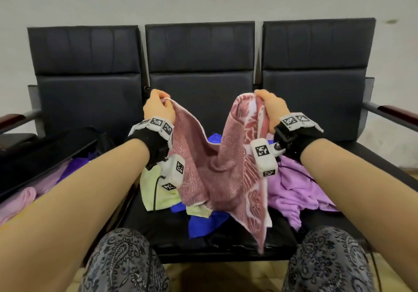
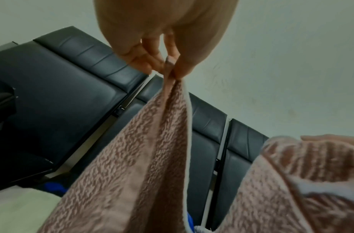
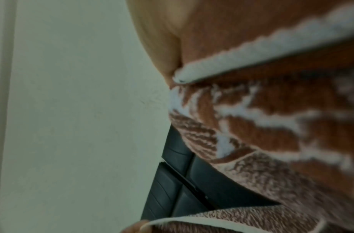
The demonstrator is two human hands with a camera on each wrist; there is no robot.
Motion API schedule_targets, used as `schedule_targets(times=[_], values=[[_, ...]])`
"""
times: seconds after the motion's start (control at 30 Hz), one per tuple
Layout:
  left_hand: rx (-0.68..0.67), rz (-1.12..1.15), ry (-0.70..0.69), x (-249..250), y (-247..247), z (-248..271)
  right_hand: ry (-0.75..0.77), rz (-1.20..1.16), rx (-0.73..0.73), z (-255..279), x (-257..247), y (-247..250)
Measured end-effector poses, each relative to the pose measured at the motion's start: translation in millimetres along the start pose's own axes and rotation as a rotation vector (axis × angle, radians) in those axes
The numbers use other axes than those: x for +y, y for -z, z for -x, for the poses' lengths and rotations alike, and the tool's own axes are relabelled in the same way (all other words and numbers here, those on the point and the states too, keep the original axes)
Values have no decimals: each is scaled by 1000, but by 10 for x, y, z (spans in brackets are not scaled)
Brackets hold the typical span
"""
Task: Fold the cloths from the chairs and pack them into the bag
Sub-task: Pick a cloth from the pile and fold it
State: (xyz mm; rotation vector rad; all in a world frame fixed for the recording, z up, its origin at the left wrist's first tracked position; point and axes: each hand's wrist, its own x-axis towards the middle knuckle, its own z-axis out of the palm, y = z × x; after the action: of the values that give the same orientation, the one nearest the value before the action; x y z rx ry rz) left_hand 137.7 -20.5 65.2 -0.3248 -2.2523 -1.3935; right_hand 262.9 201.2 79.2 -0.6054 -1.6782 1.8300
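The pink towel [image 1: 217, 162] hangs in the air above the middle chair seat [image 1: 226, 242], one top corner pinched in each grip: the left hand [image 1: 158, 106] nips its corner between thumb and fingertips [image 2: 152, 63], and the right hand [image 1: 270, 108] bunches more cloth in curled fingers. The towel sags between them, twisted on the right, so a fold made now would likely come out crooked (a thin pinch may also slip). Beneath lie purple [image 1: 294, 189], blue [image 1: 203, 221] and pale green [image 1: 156, 192] cloths. At the seat's left edge the open black bag [image 1: 45, 156] holds pale pink and purple cloth.
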Motion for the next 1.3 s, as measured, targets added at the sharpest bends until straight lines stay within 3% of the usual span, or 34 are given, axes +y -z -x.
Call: schedule_targets(times=[0.13, 0.3, 0.43, 0.7, 0.77, 0.83, 1.03, 1.2, 1.3], values=[[-187, -112, 111, -103, -56, 144, -81, 321, -54, 5, 226, -102], [-322, 95, 215, -114, -250, 397, -146, 73, -135, 35, 588, -238], [-429, 434, 326, 16, -343, 552, -94, 117, -351, 304, 538, -379], [-654, 517, 178, 159, -322, 685, 47, 223, -378, 322, 543, -383], [-707, 446, 84, 158, -288, 713, 57, 222, -361, 341, 538, -362], [-687, 301, -57, 147, -289, 728, 56, 207, -342, 439, 490, -356], [-470, 101, -273, 203, -259, 732, 13, 89, -366, 516, 438, -403], [-407, 167, -201, 229, -222, 620, -74, 15, -577, 522, 323, -404], [-386, 150, -194, 272, -159, 557, 165, 253, -583, 524, 269, -377]])
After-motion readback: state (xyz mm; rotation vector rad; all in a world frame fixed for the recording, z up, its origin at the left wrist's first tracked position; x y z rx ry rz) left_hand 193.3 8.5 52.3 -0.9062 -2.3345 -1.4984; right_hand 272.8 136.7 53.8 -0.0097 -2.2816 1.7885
